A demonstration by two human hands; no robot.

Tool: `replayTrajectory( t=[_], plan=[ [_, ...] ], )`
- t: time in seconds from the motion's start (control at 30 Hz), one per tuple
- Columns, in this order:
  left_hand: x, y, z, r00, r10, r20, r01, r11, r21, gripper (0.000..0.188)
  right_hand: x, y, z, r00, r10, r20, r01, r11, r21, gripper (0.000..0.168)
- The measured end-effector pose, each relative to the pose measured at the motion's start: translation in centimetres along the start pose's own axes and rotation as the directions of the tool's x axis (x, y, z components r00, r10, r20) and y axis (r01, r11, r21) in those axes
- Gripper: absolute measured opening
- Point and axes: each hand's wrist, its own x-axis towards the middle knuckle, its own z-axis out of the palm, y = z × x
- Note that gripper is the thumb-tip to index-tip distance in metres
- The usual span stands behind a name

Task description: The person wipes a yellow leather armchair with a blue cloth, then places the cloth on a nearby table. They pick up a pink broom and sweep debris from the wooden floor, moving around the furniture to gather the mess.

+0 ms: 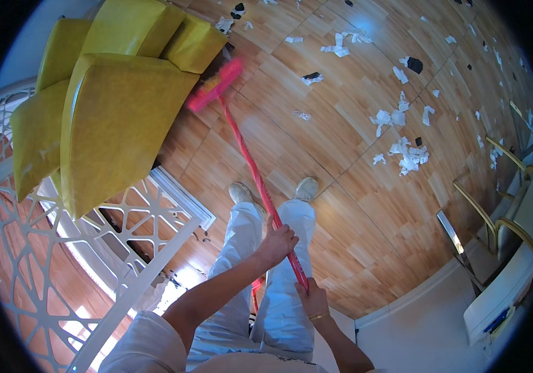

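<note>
Both hands grip the red handle (253,165) of a push broom. My left hand (277,244) wraps around it partway up, and my right hand (313,297) holds it near its top end. The pink broom head (217,86), blurred and with some yellow in its bristles, is at the floor close to a yellow upholstered armchair (126,121). White paper scraps (408,156) lie strewn over the wood-look floor (289,135), some in small clumps. A few dark pieces, such as a black scrap (414,65), lie among them.
On the left stands a white lattice partition (150,210) with a ridged white base post beside the armchair. To the right are gold-coloured metal legs (478,205) of furniture and a white surface (499,298). A white wall (397,335) borders the floor at lower right.
</note>
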Motion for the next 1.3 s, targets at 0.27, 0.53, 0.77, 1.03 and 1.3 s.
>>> replayTrajectory(
  t=[0.27, 0.53, 0.77, 1.03, 1.3],
  plan=[
    [-3.4, 4.4, -1.5, 1.0, -0.006, -0.031, 0.002, 0.99, -0.142, 0.011, -5.5, 0.9, -0.9, 0.995, 0.085, 0.045, -0.079, 0.99, -0.12, 0.034],
    [2.1, -2.1, -1.1, 0.992, -0.057, -0.112, 0.058, 0.998, 0.006, 0.01, 2.7, -2.2, -1.7, 0.997, -0.053, -0.055, 0.04, 0.975, -0.218, 0.034],
    [1.0, 2.5, 1.8, 0.999, 0.019, -0.027, -0.018, 1.0, 0.012, 0.006, -1.6, -0.5, -2.2, 0.993, 0.116, -0.023, -0.117, 0.992, -0.043, 0.032],
    [-4.3, 10.6, -3.1, 0.987, 0.125, 0.102, -0.1, 0.97, -0.222, 0.01, -13.4, 1.4, -2.5, 0.972, 0.233, -0.039, -0.235, 0.969, -0.08, 0.028],
    [-3.3, 2.0, -2.4, 1.0, 0.014, -0.013, -0.015, 0.997, -0.079, 0.013, -4.2, -2.4, -2.6, 0.895, 0.008, 0.446, -0.128, 0.962, 0.24, 0.042]
  ],
)
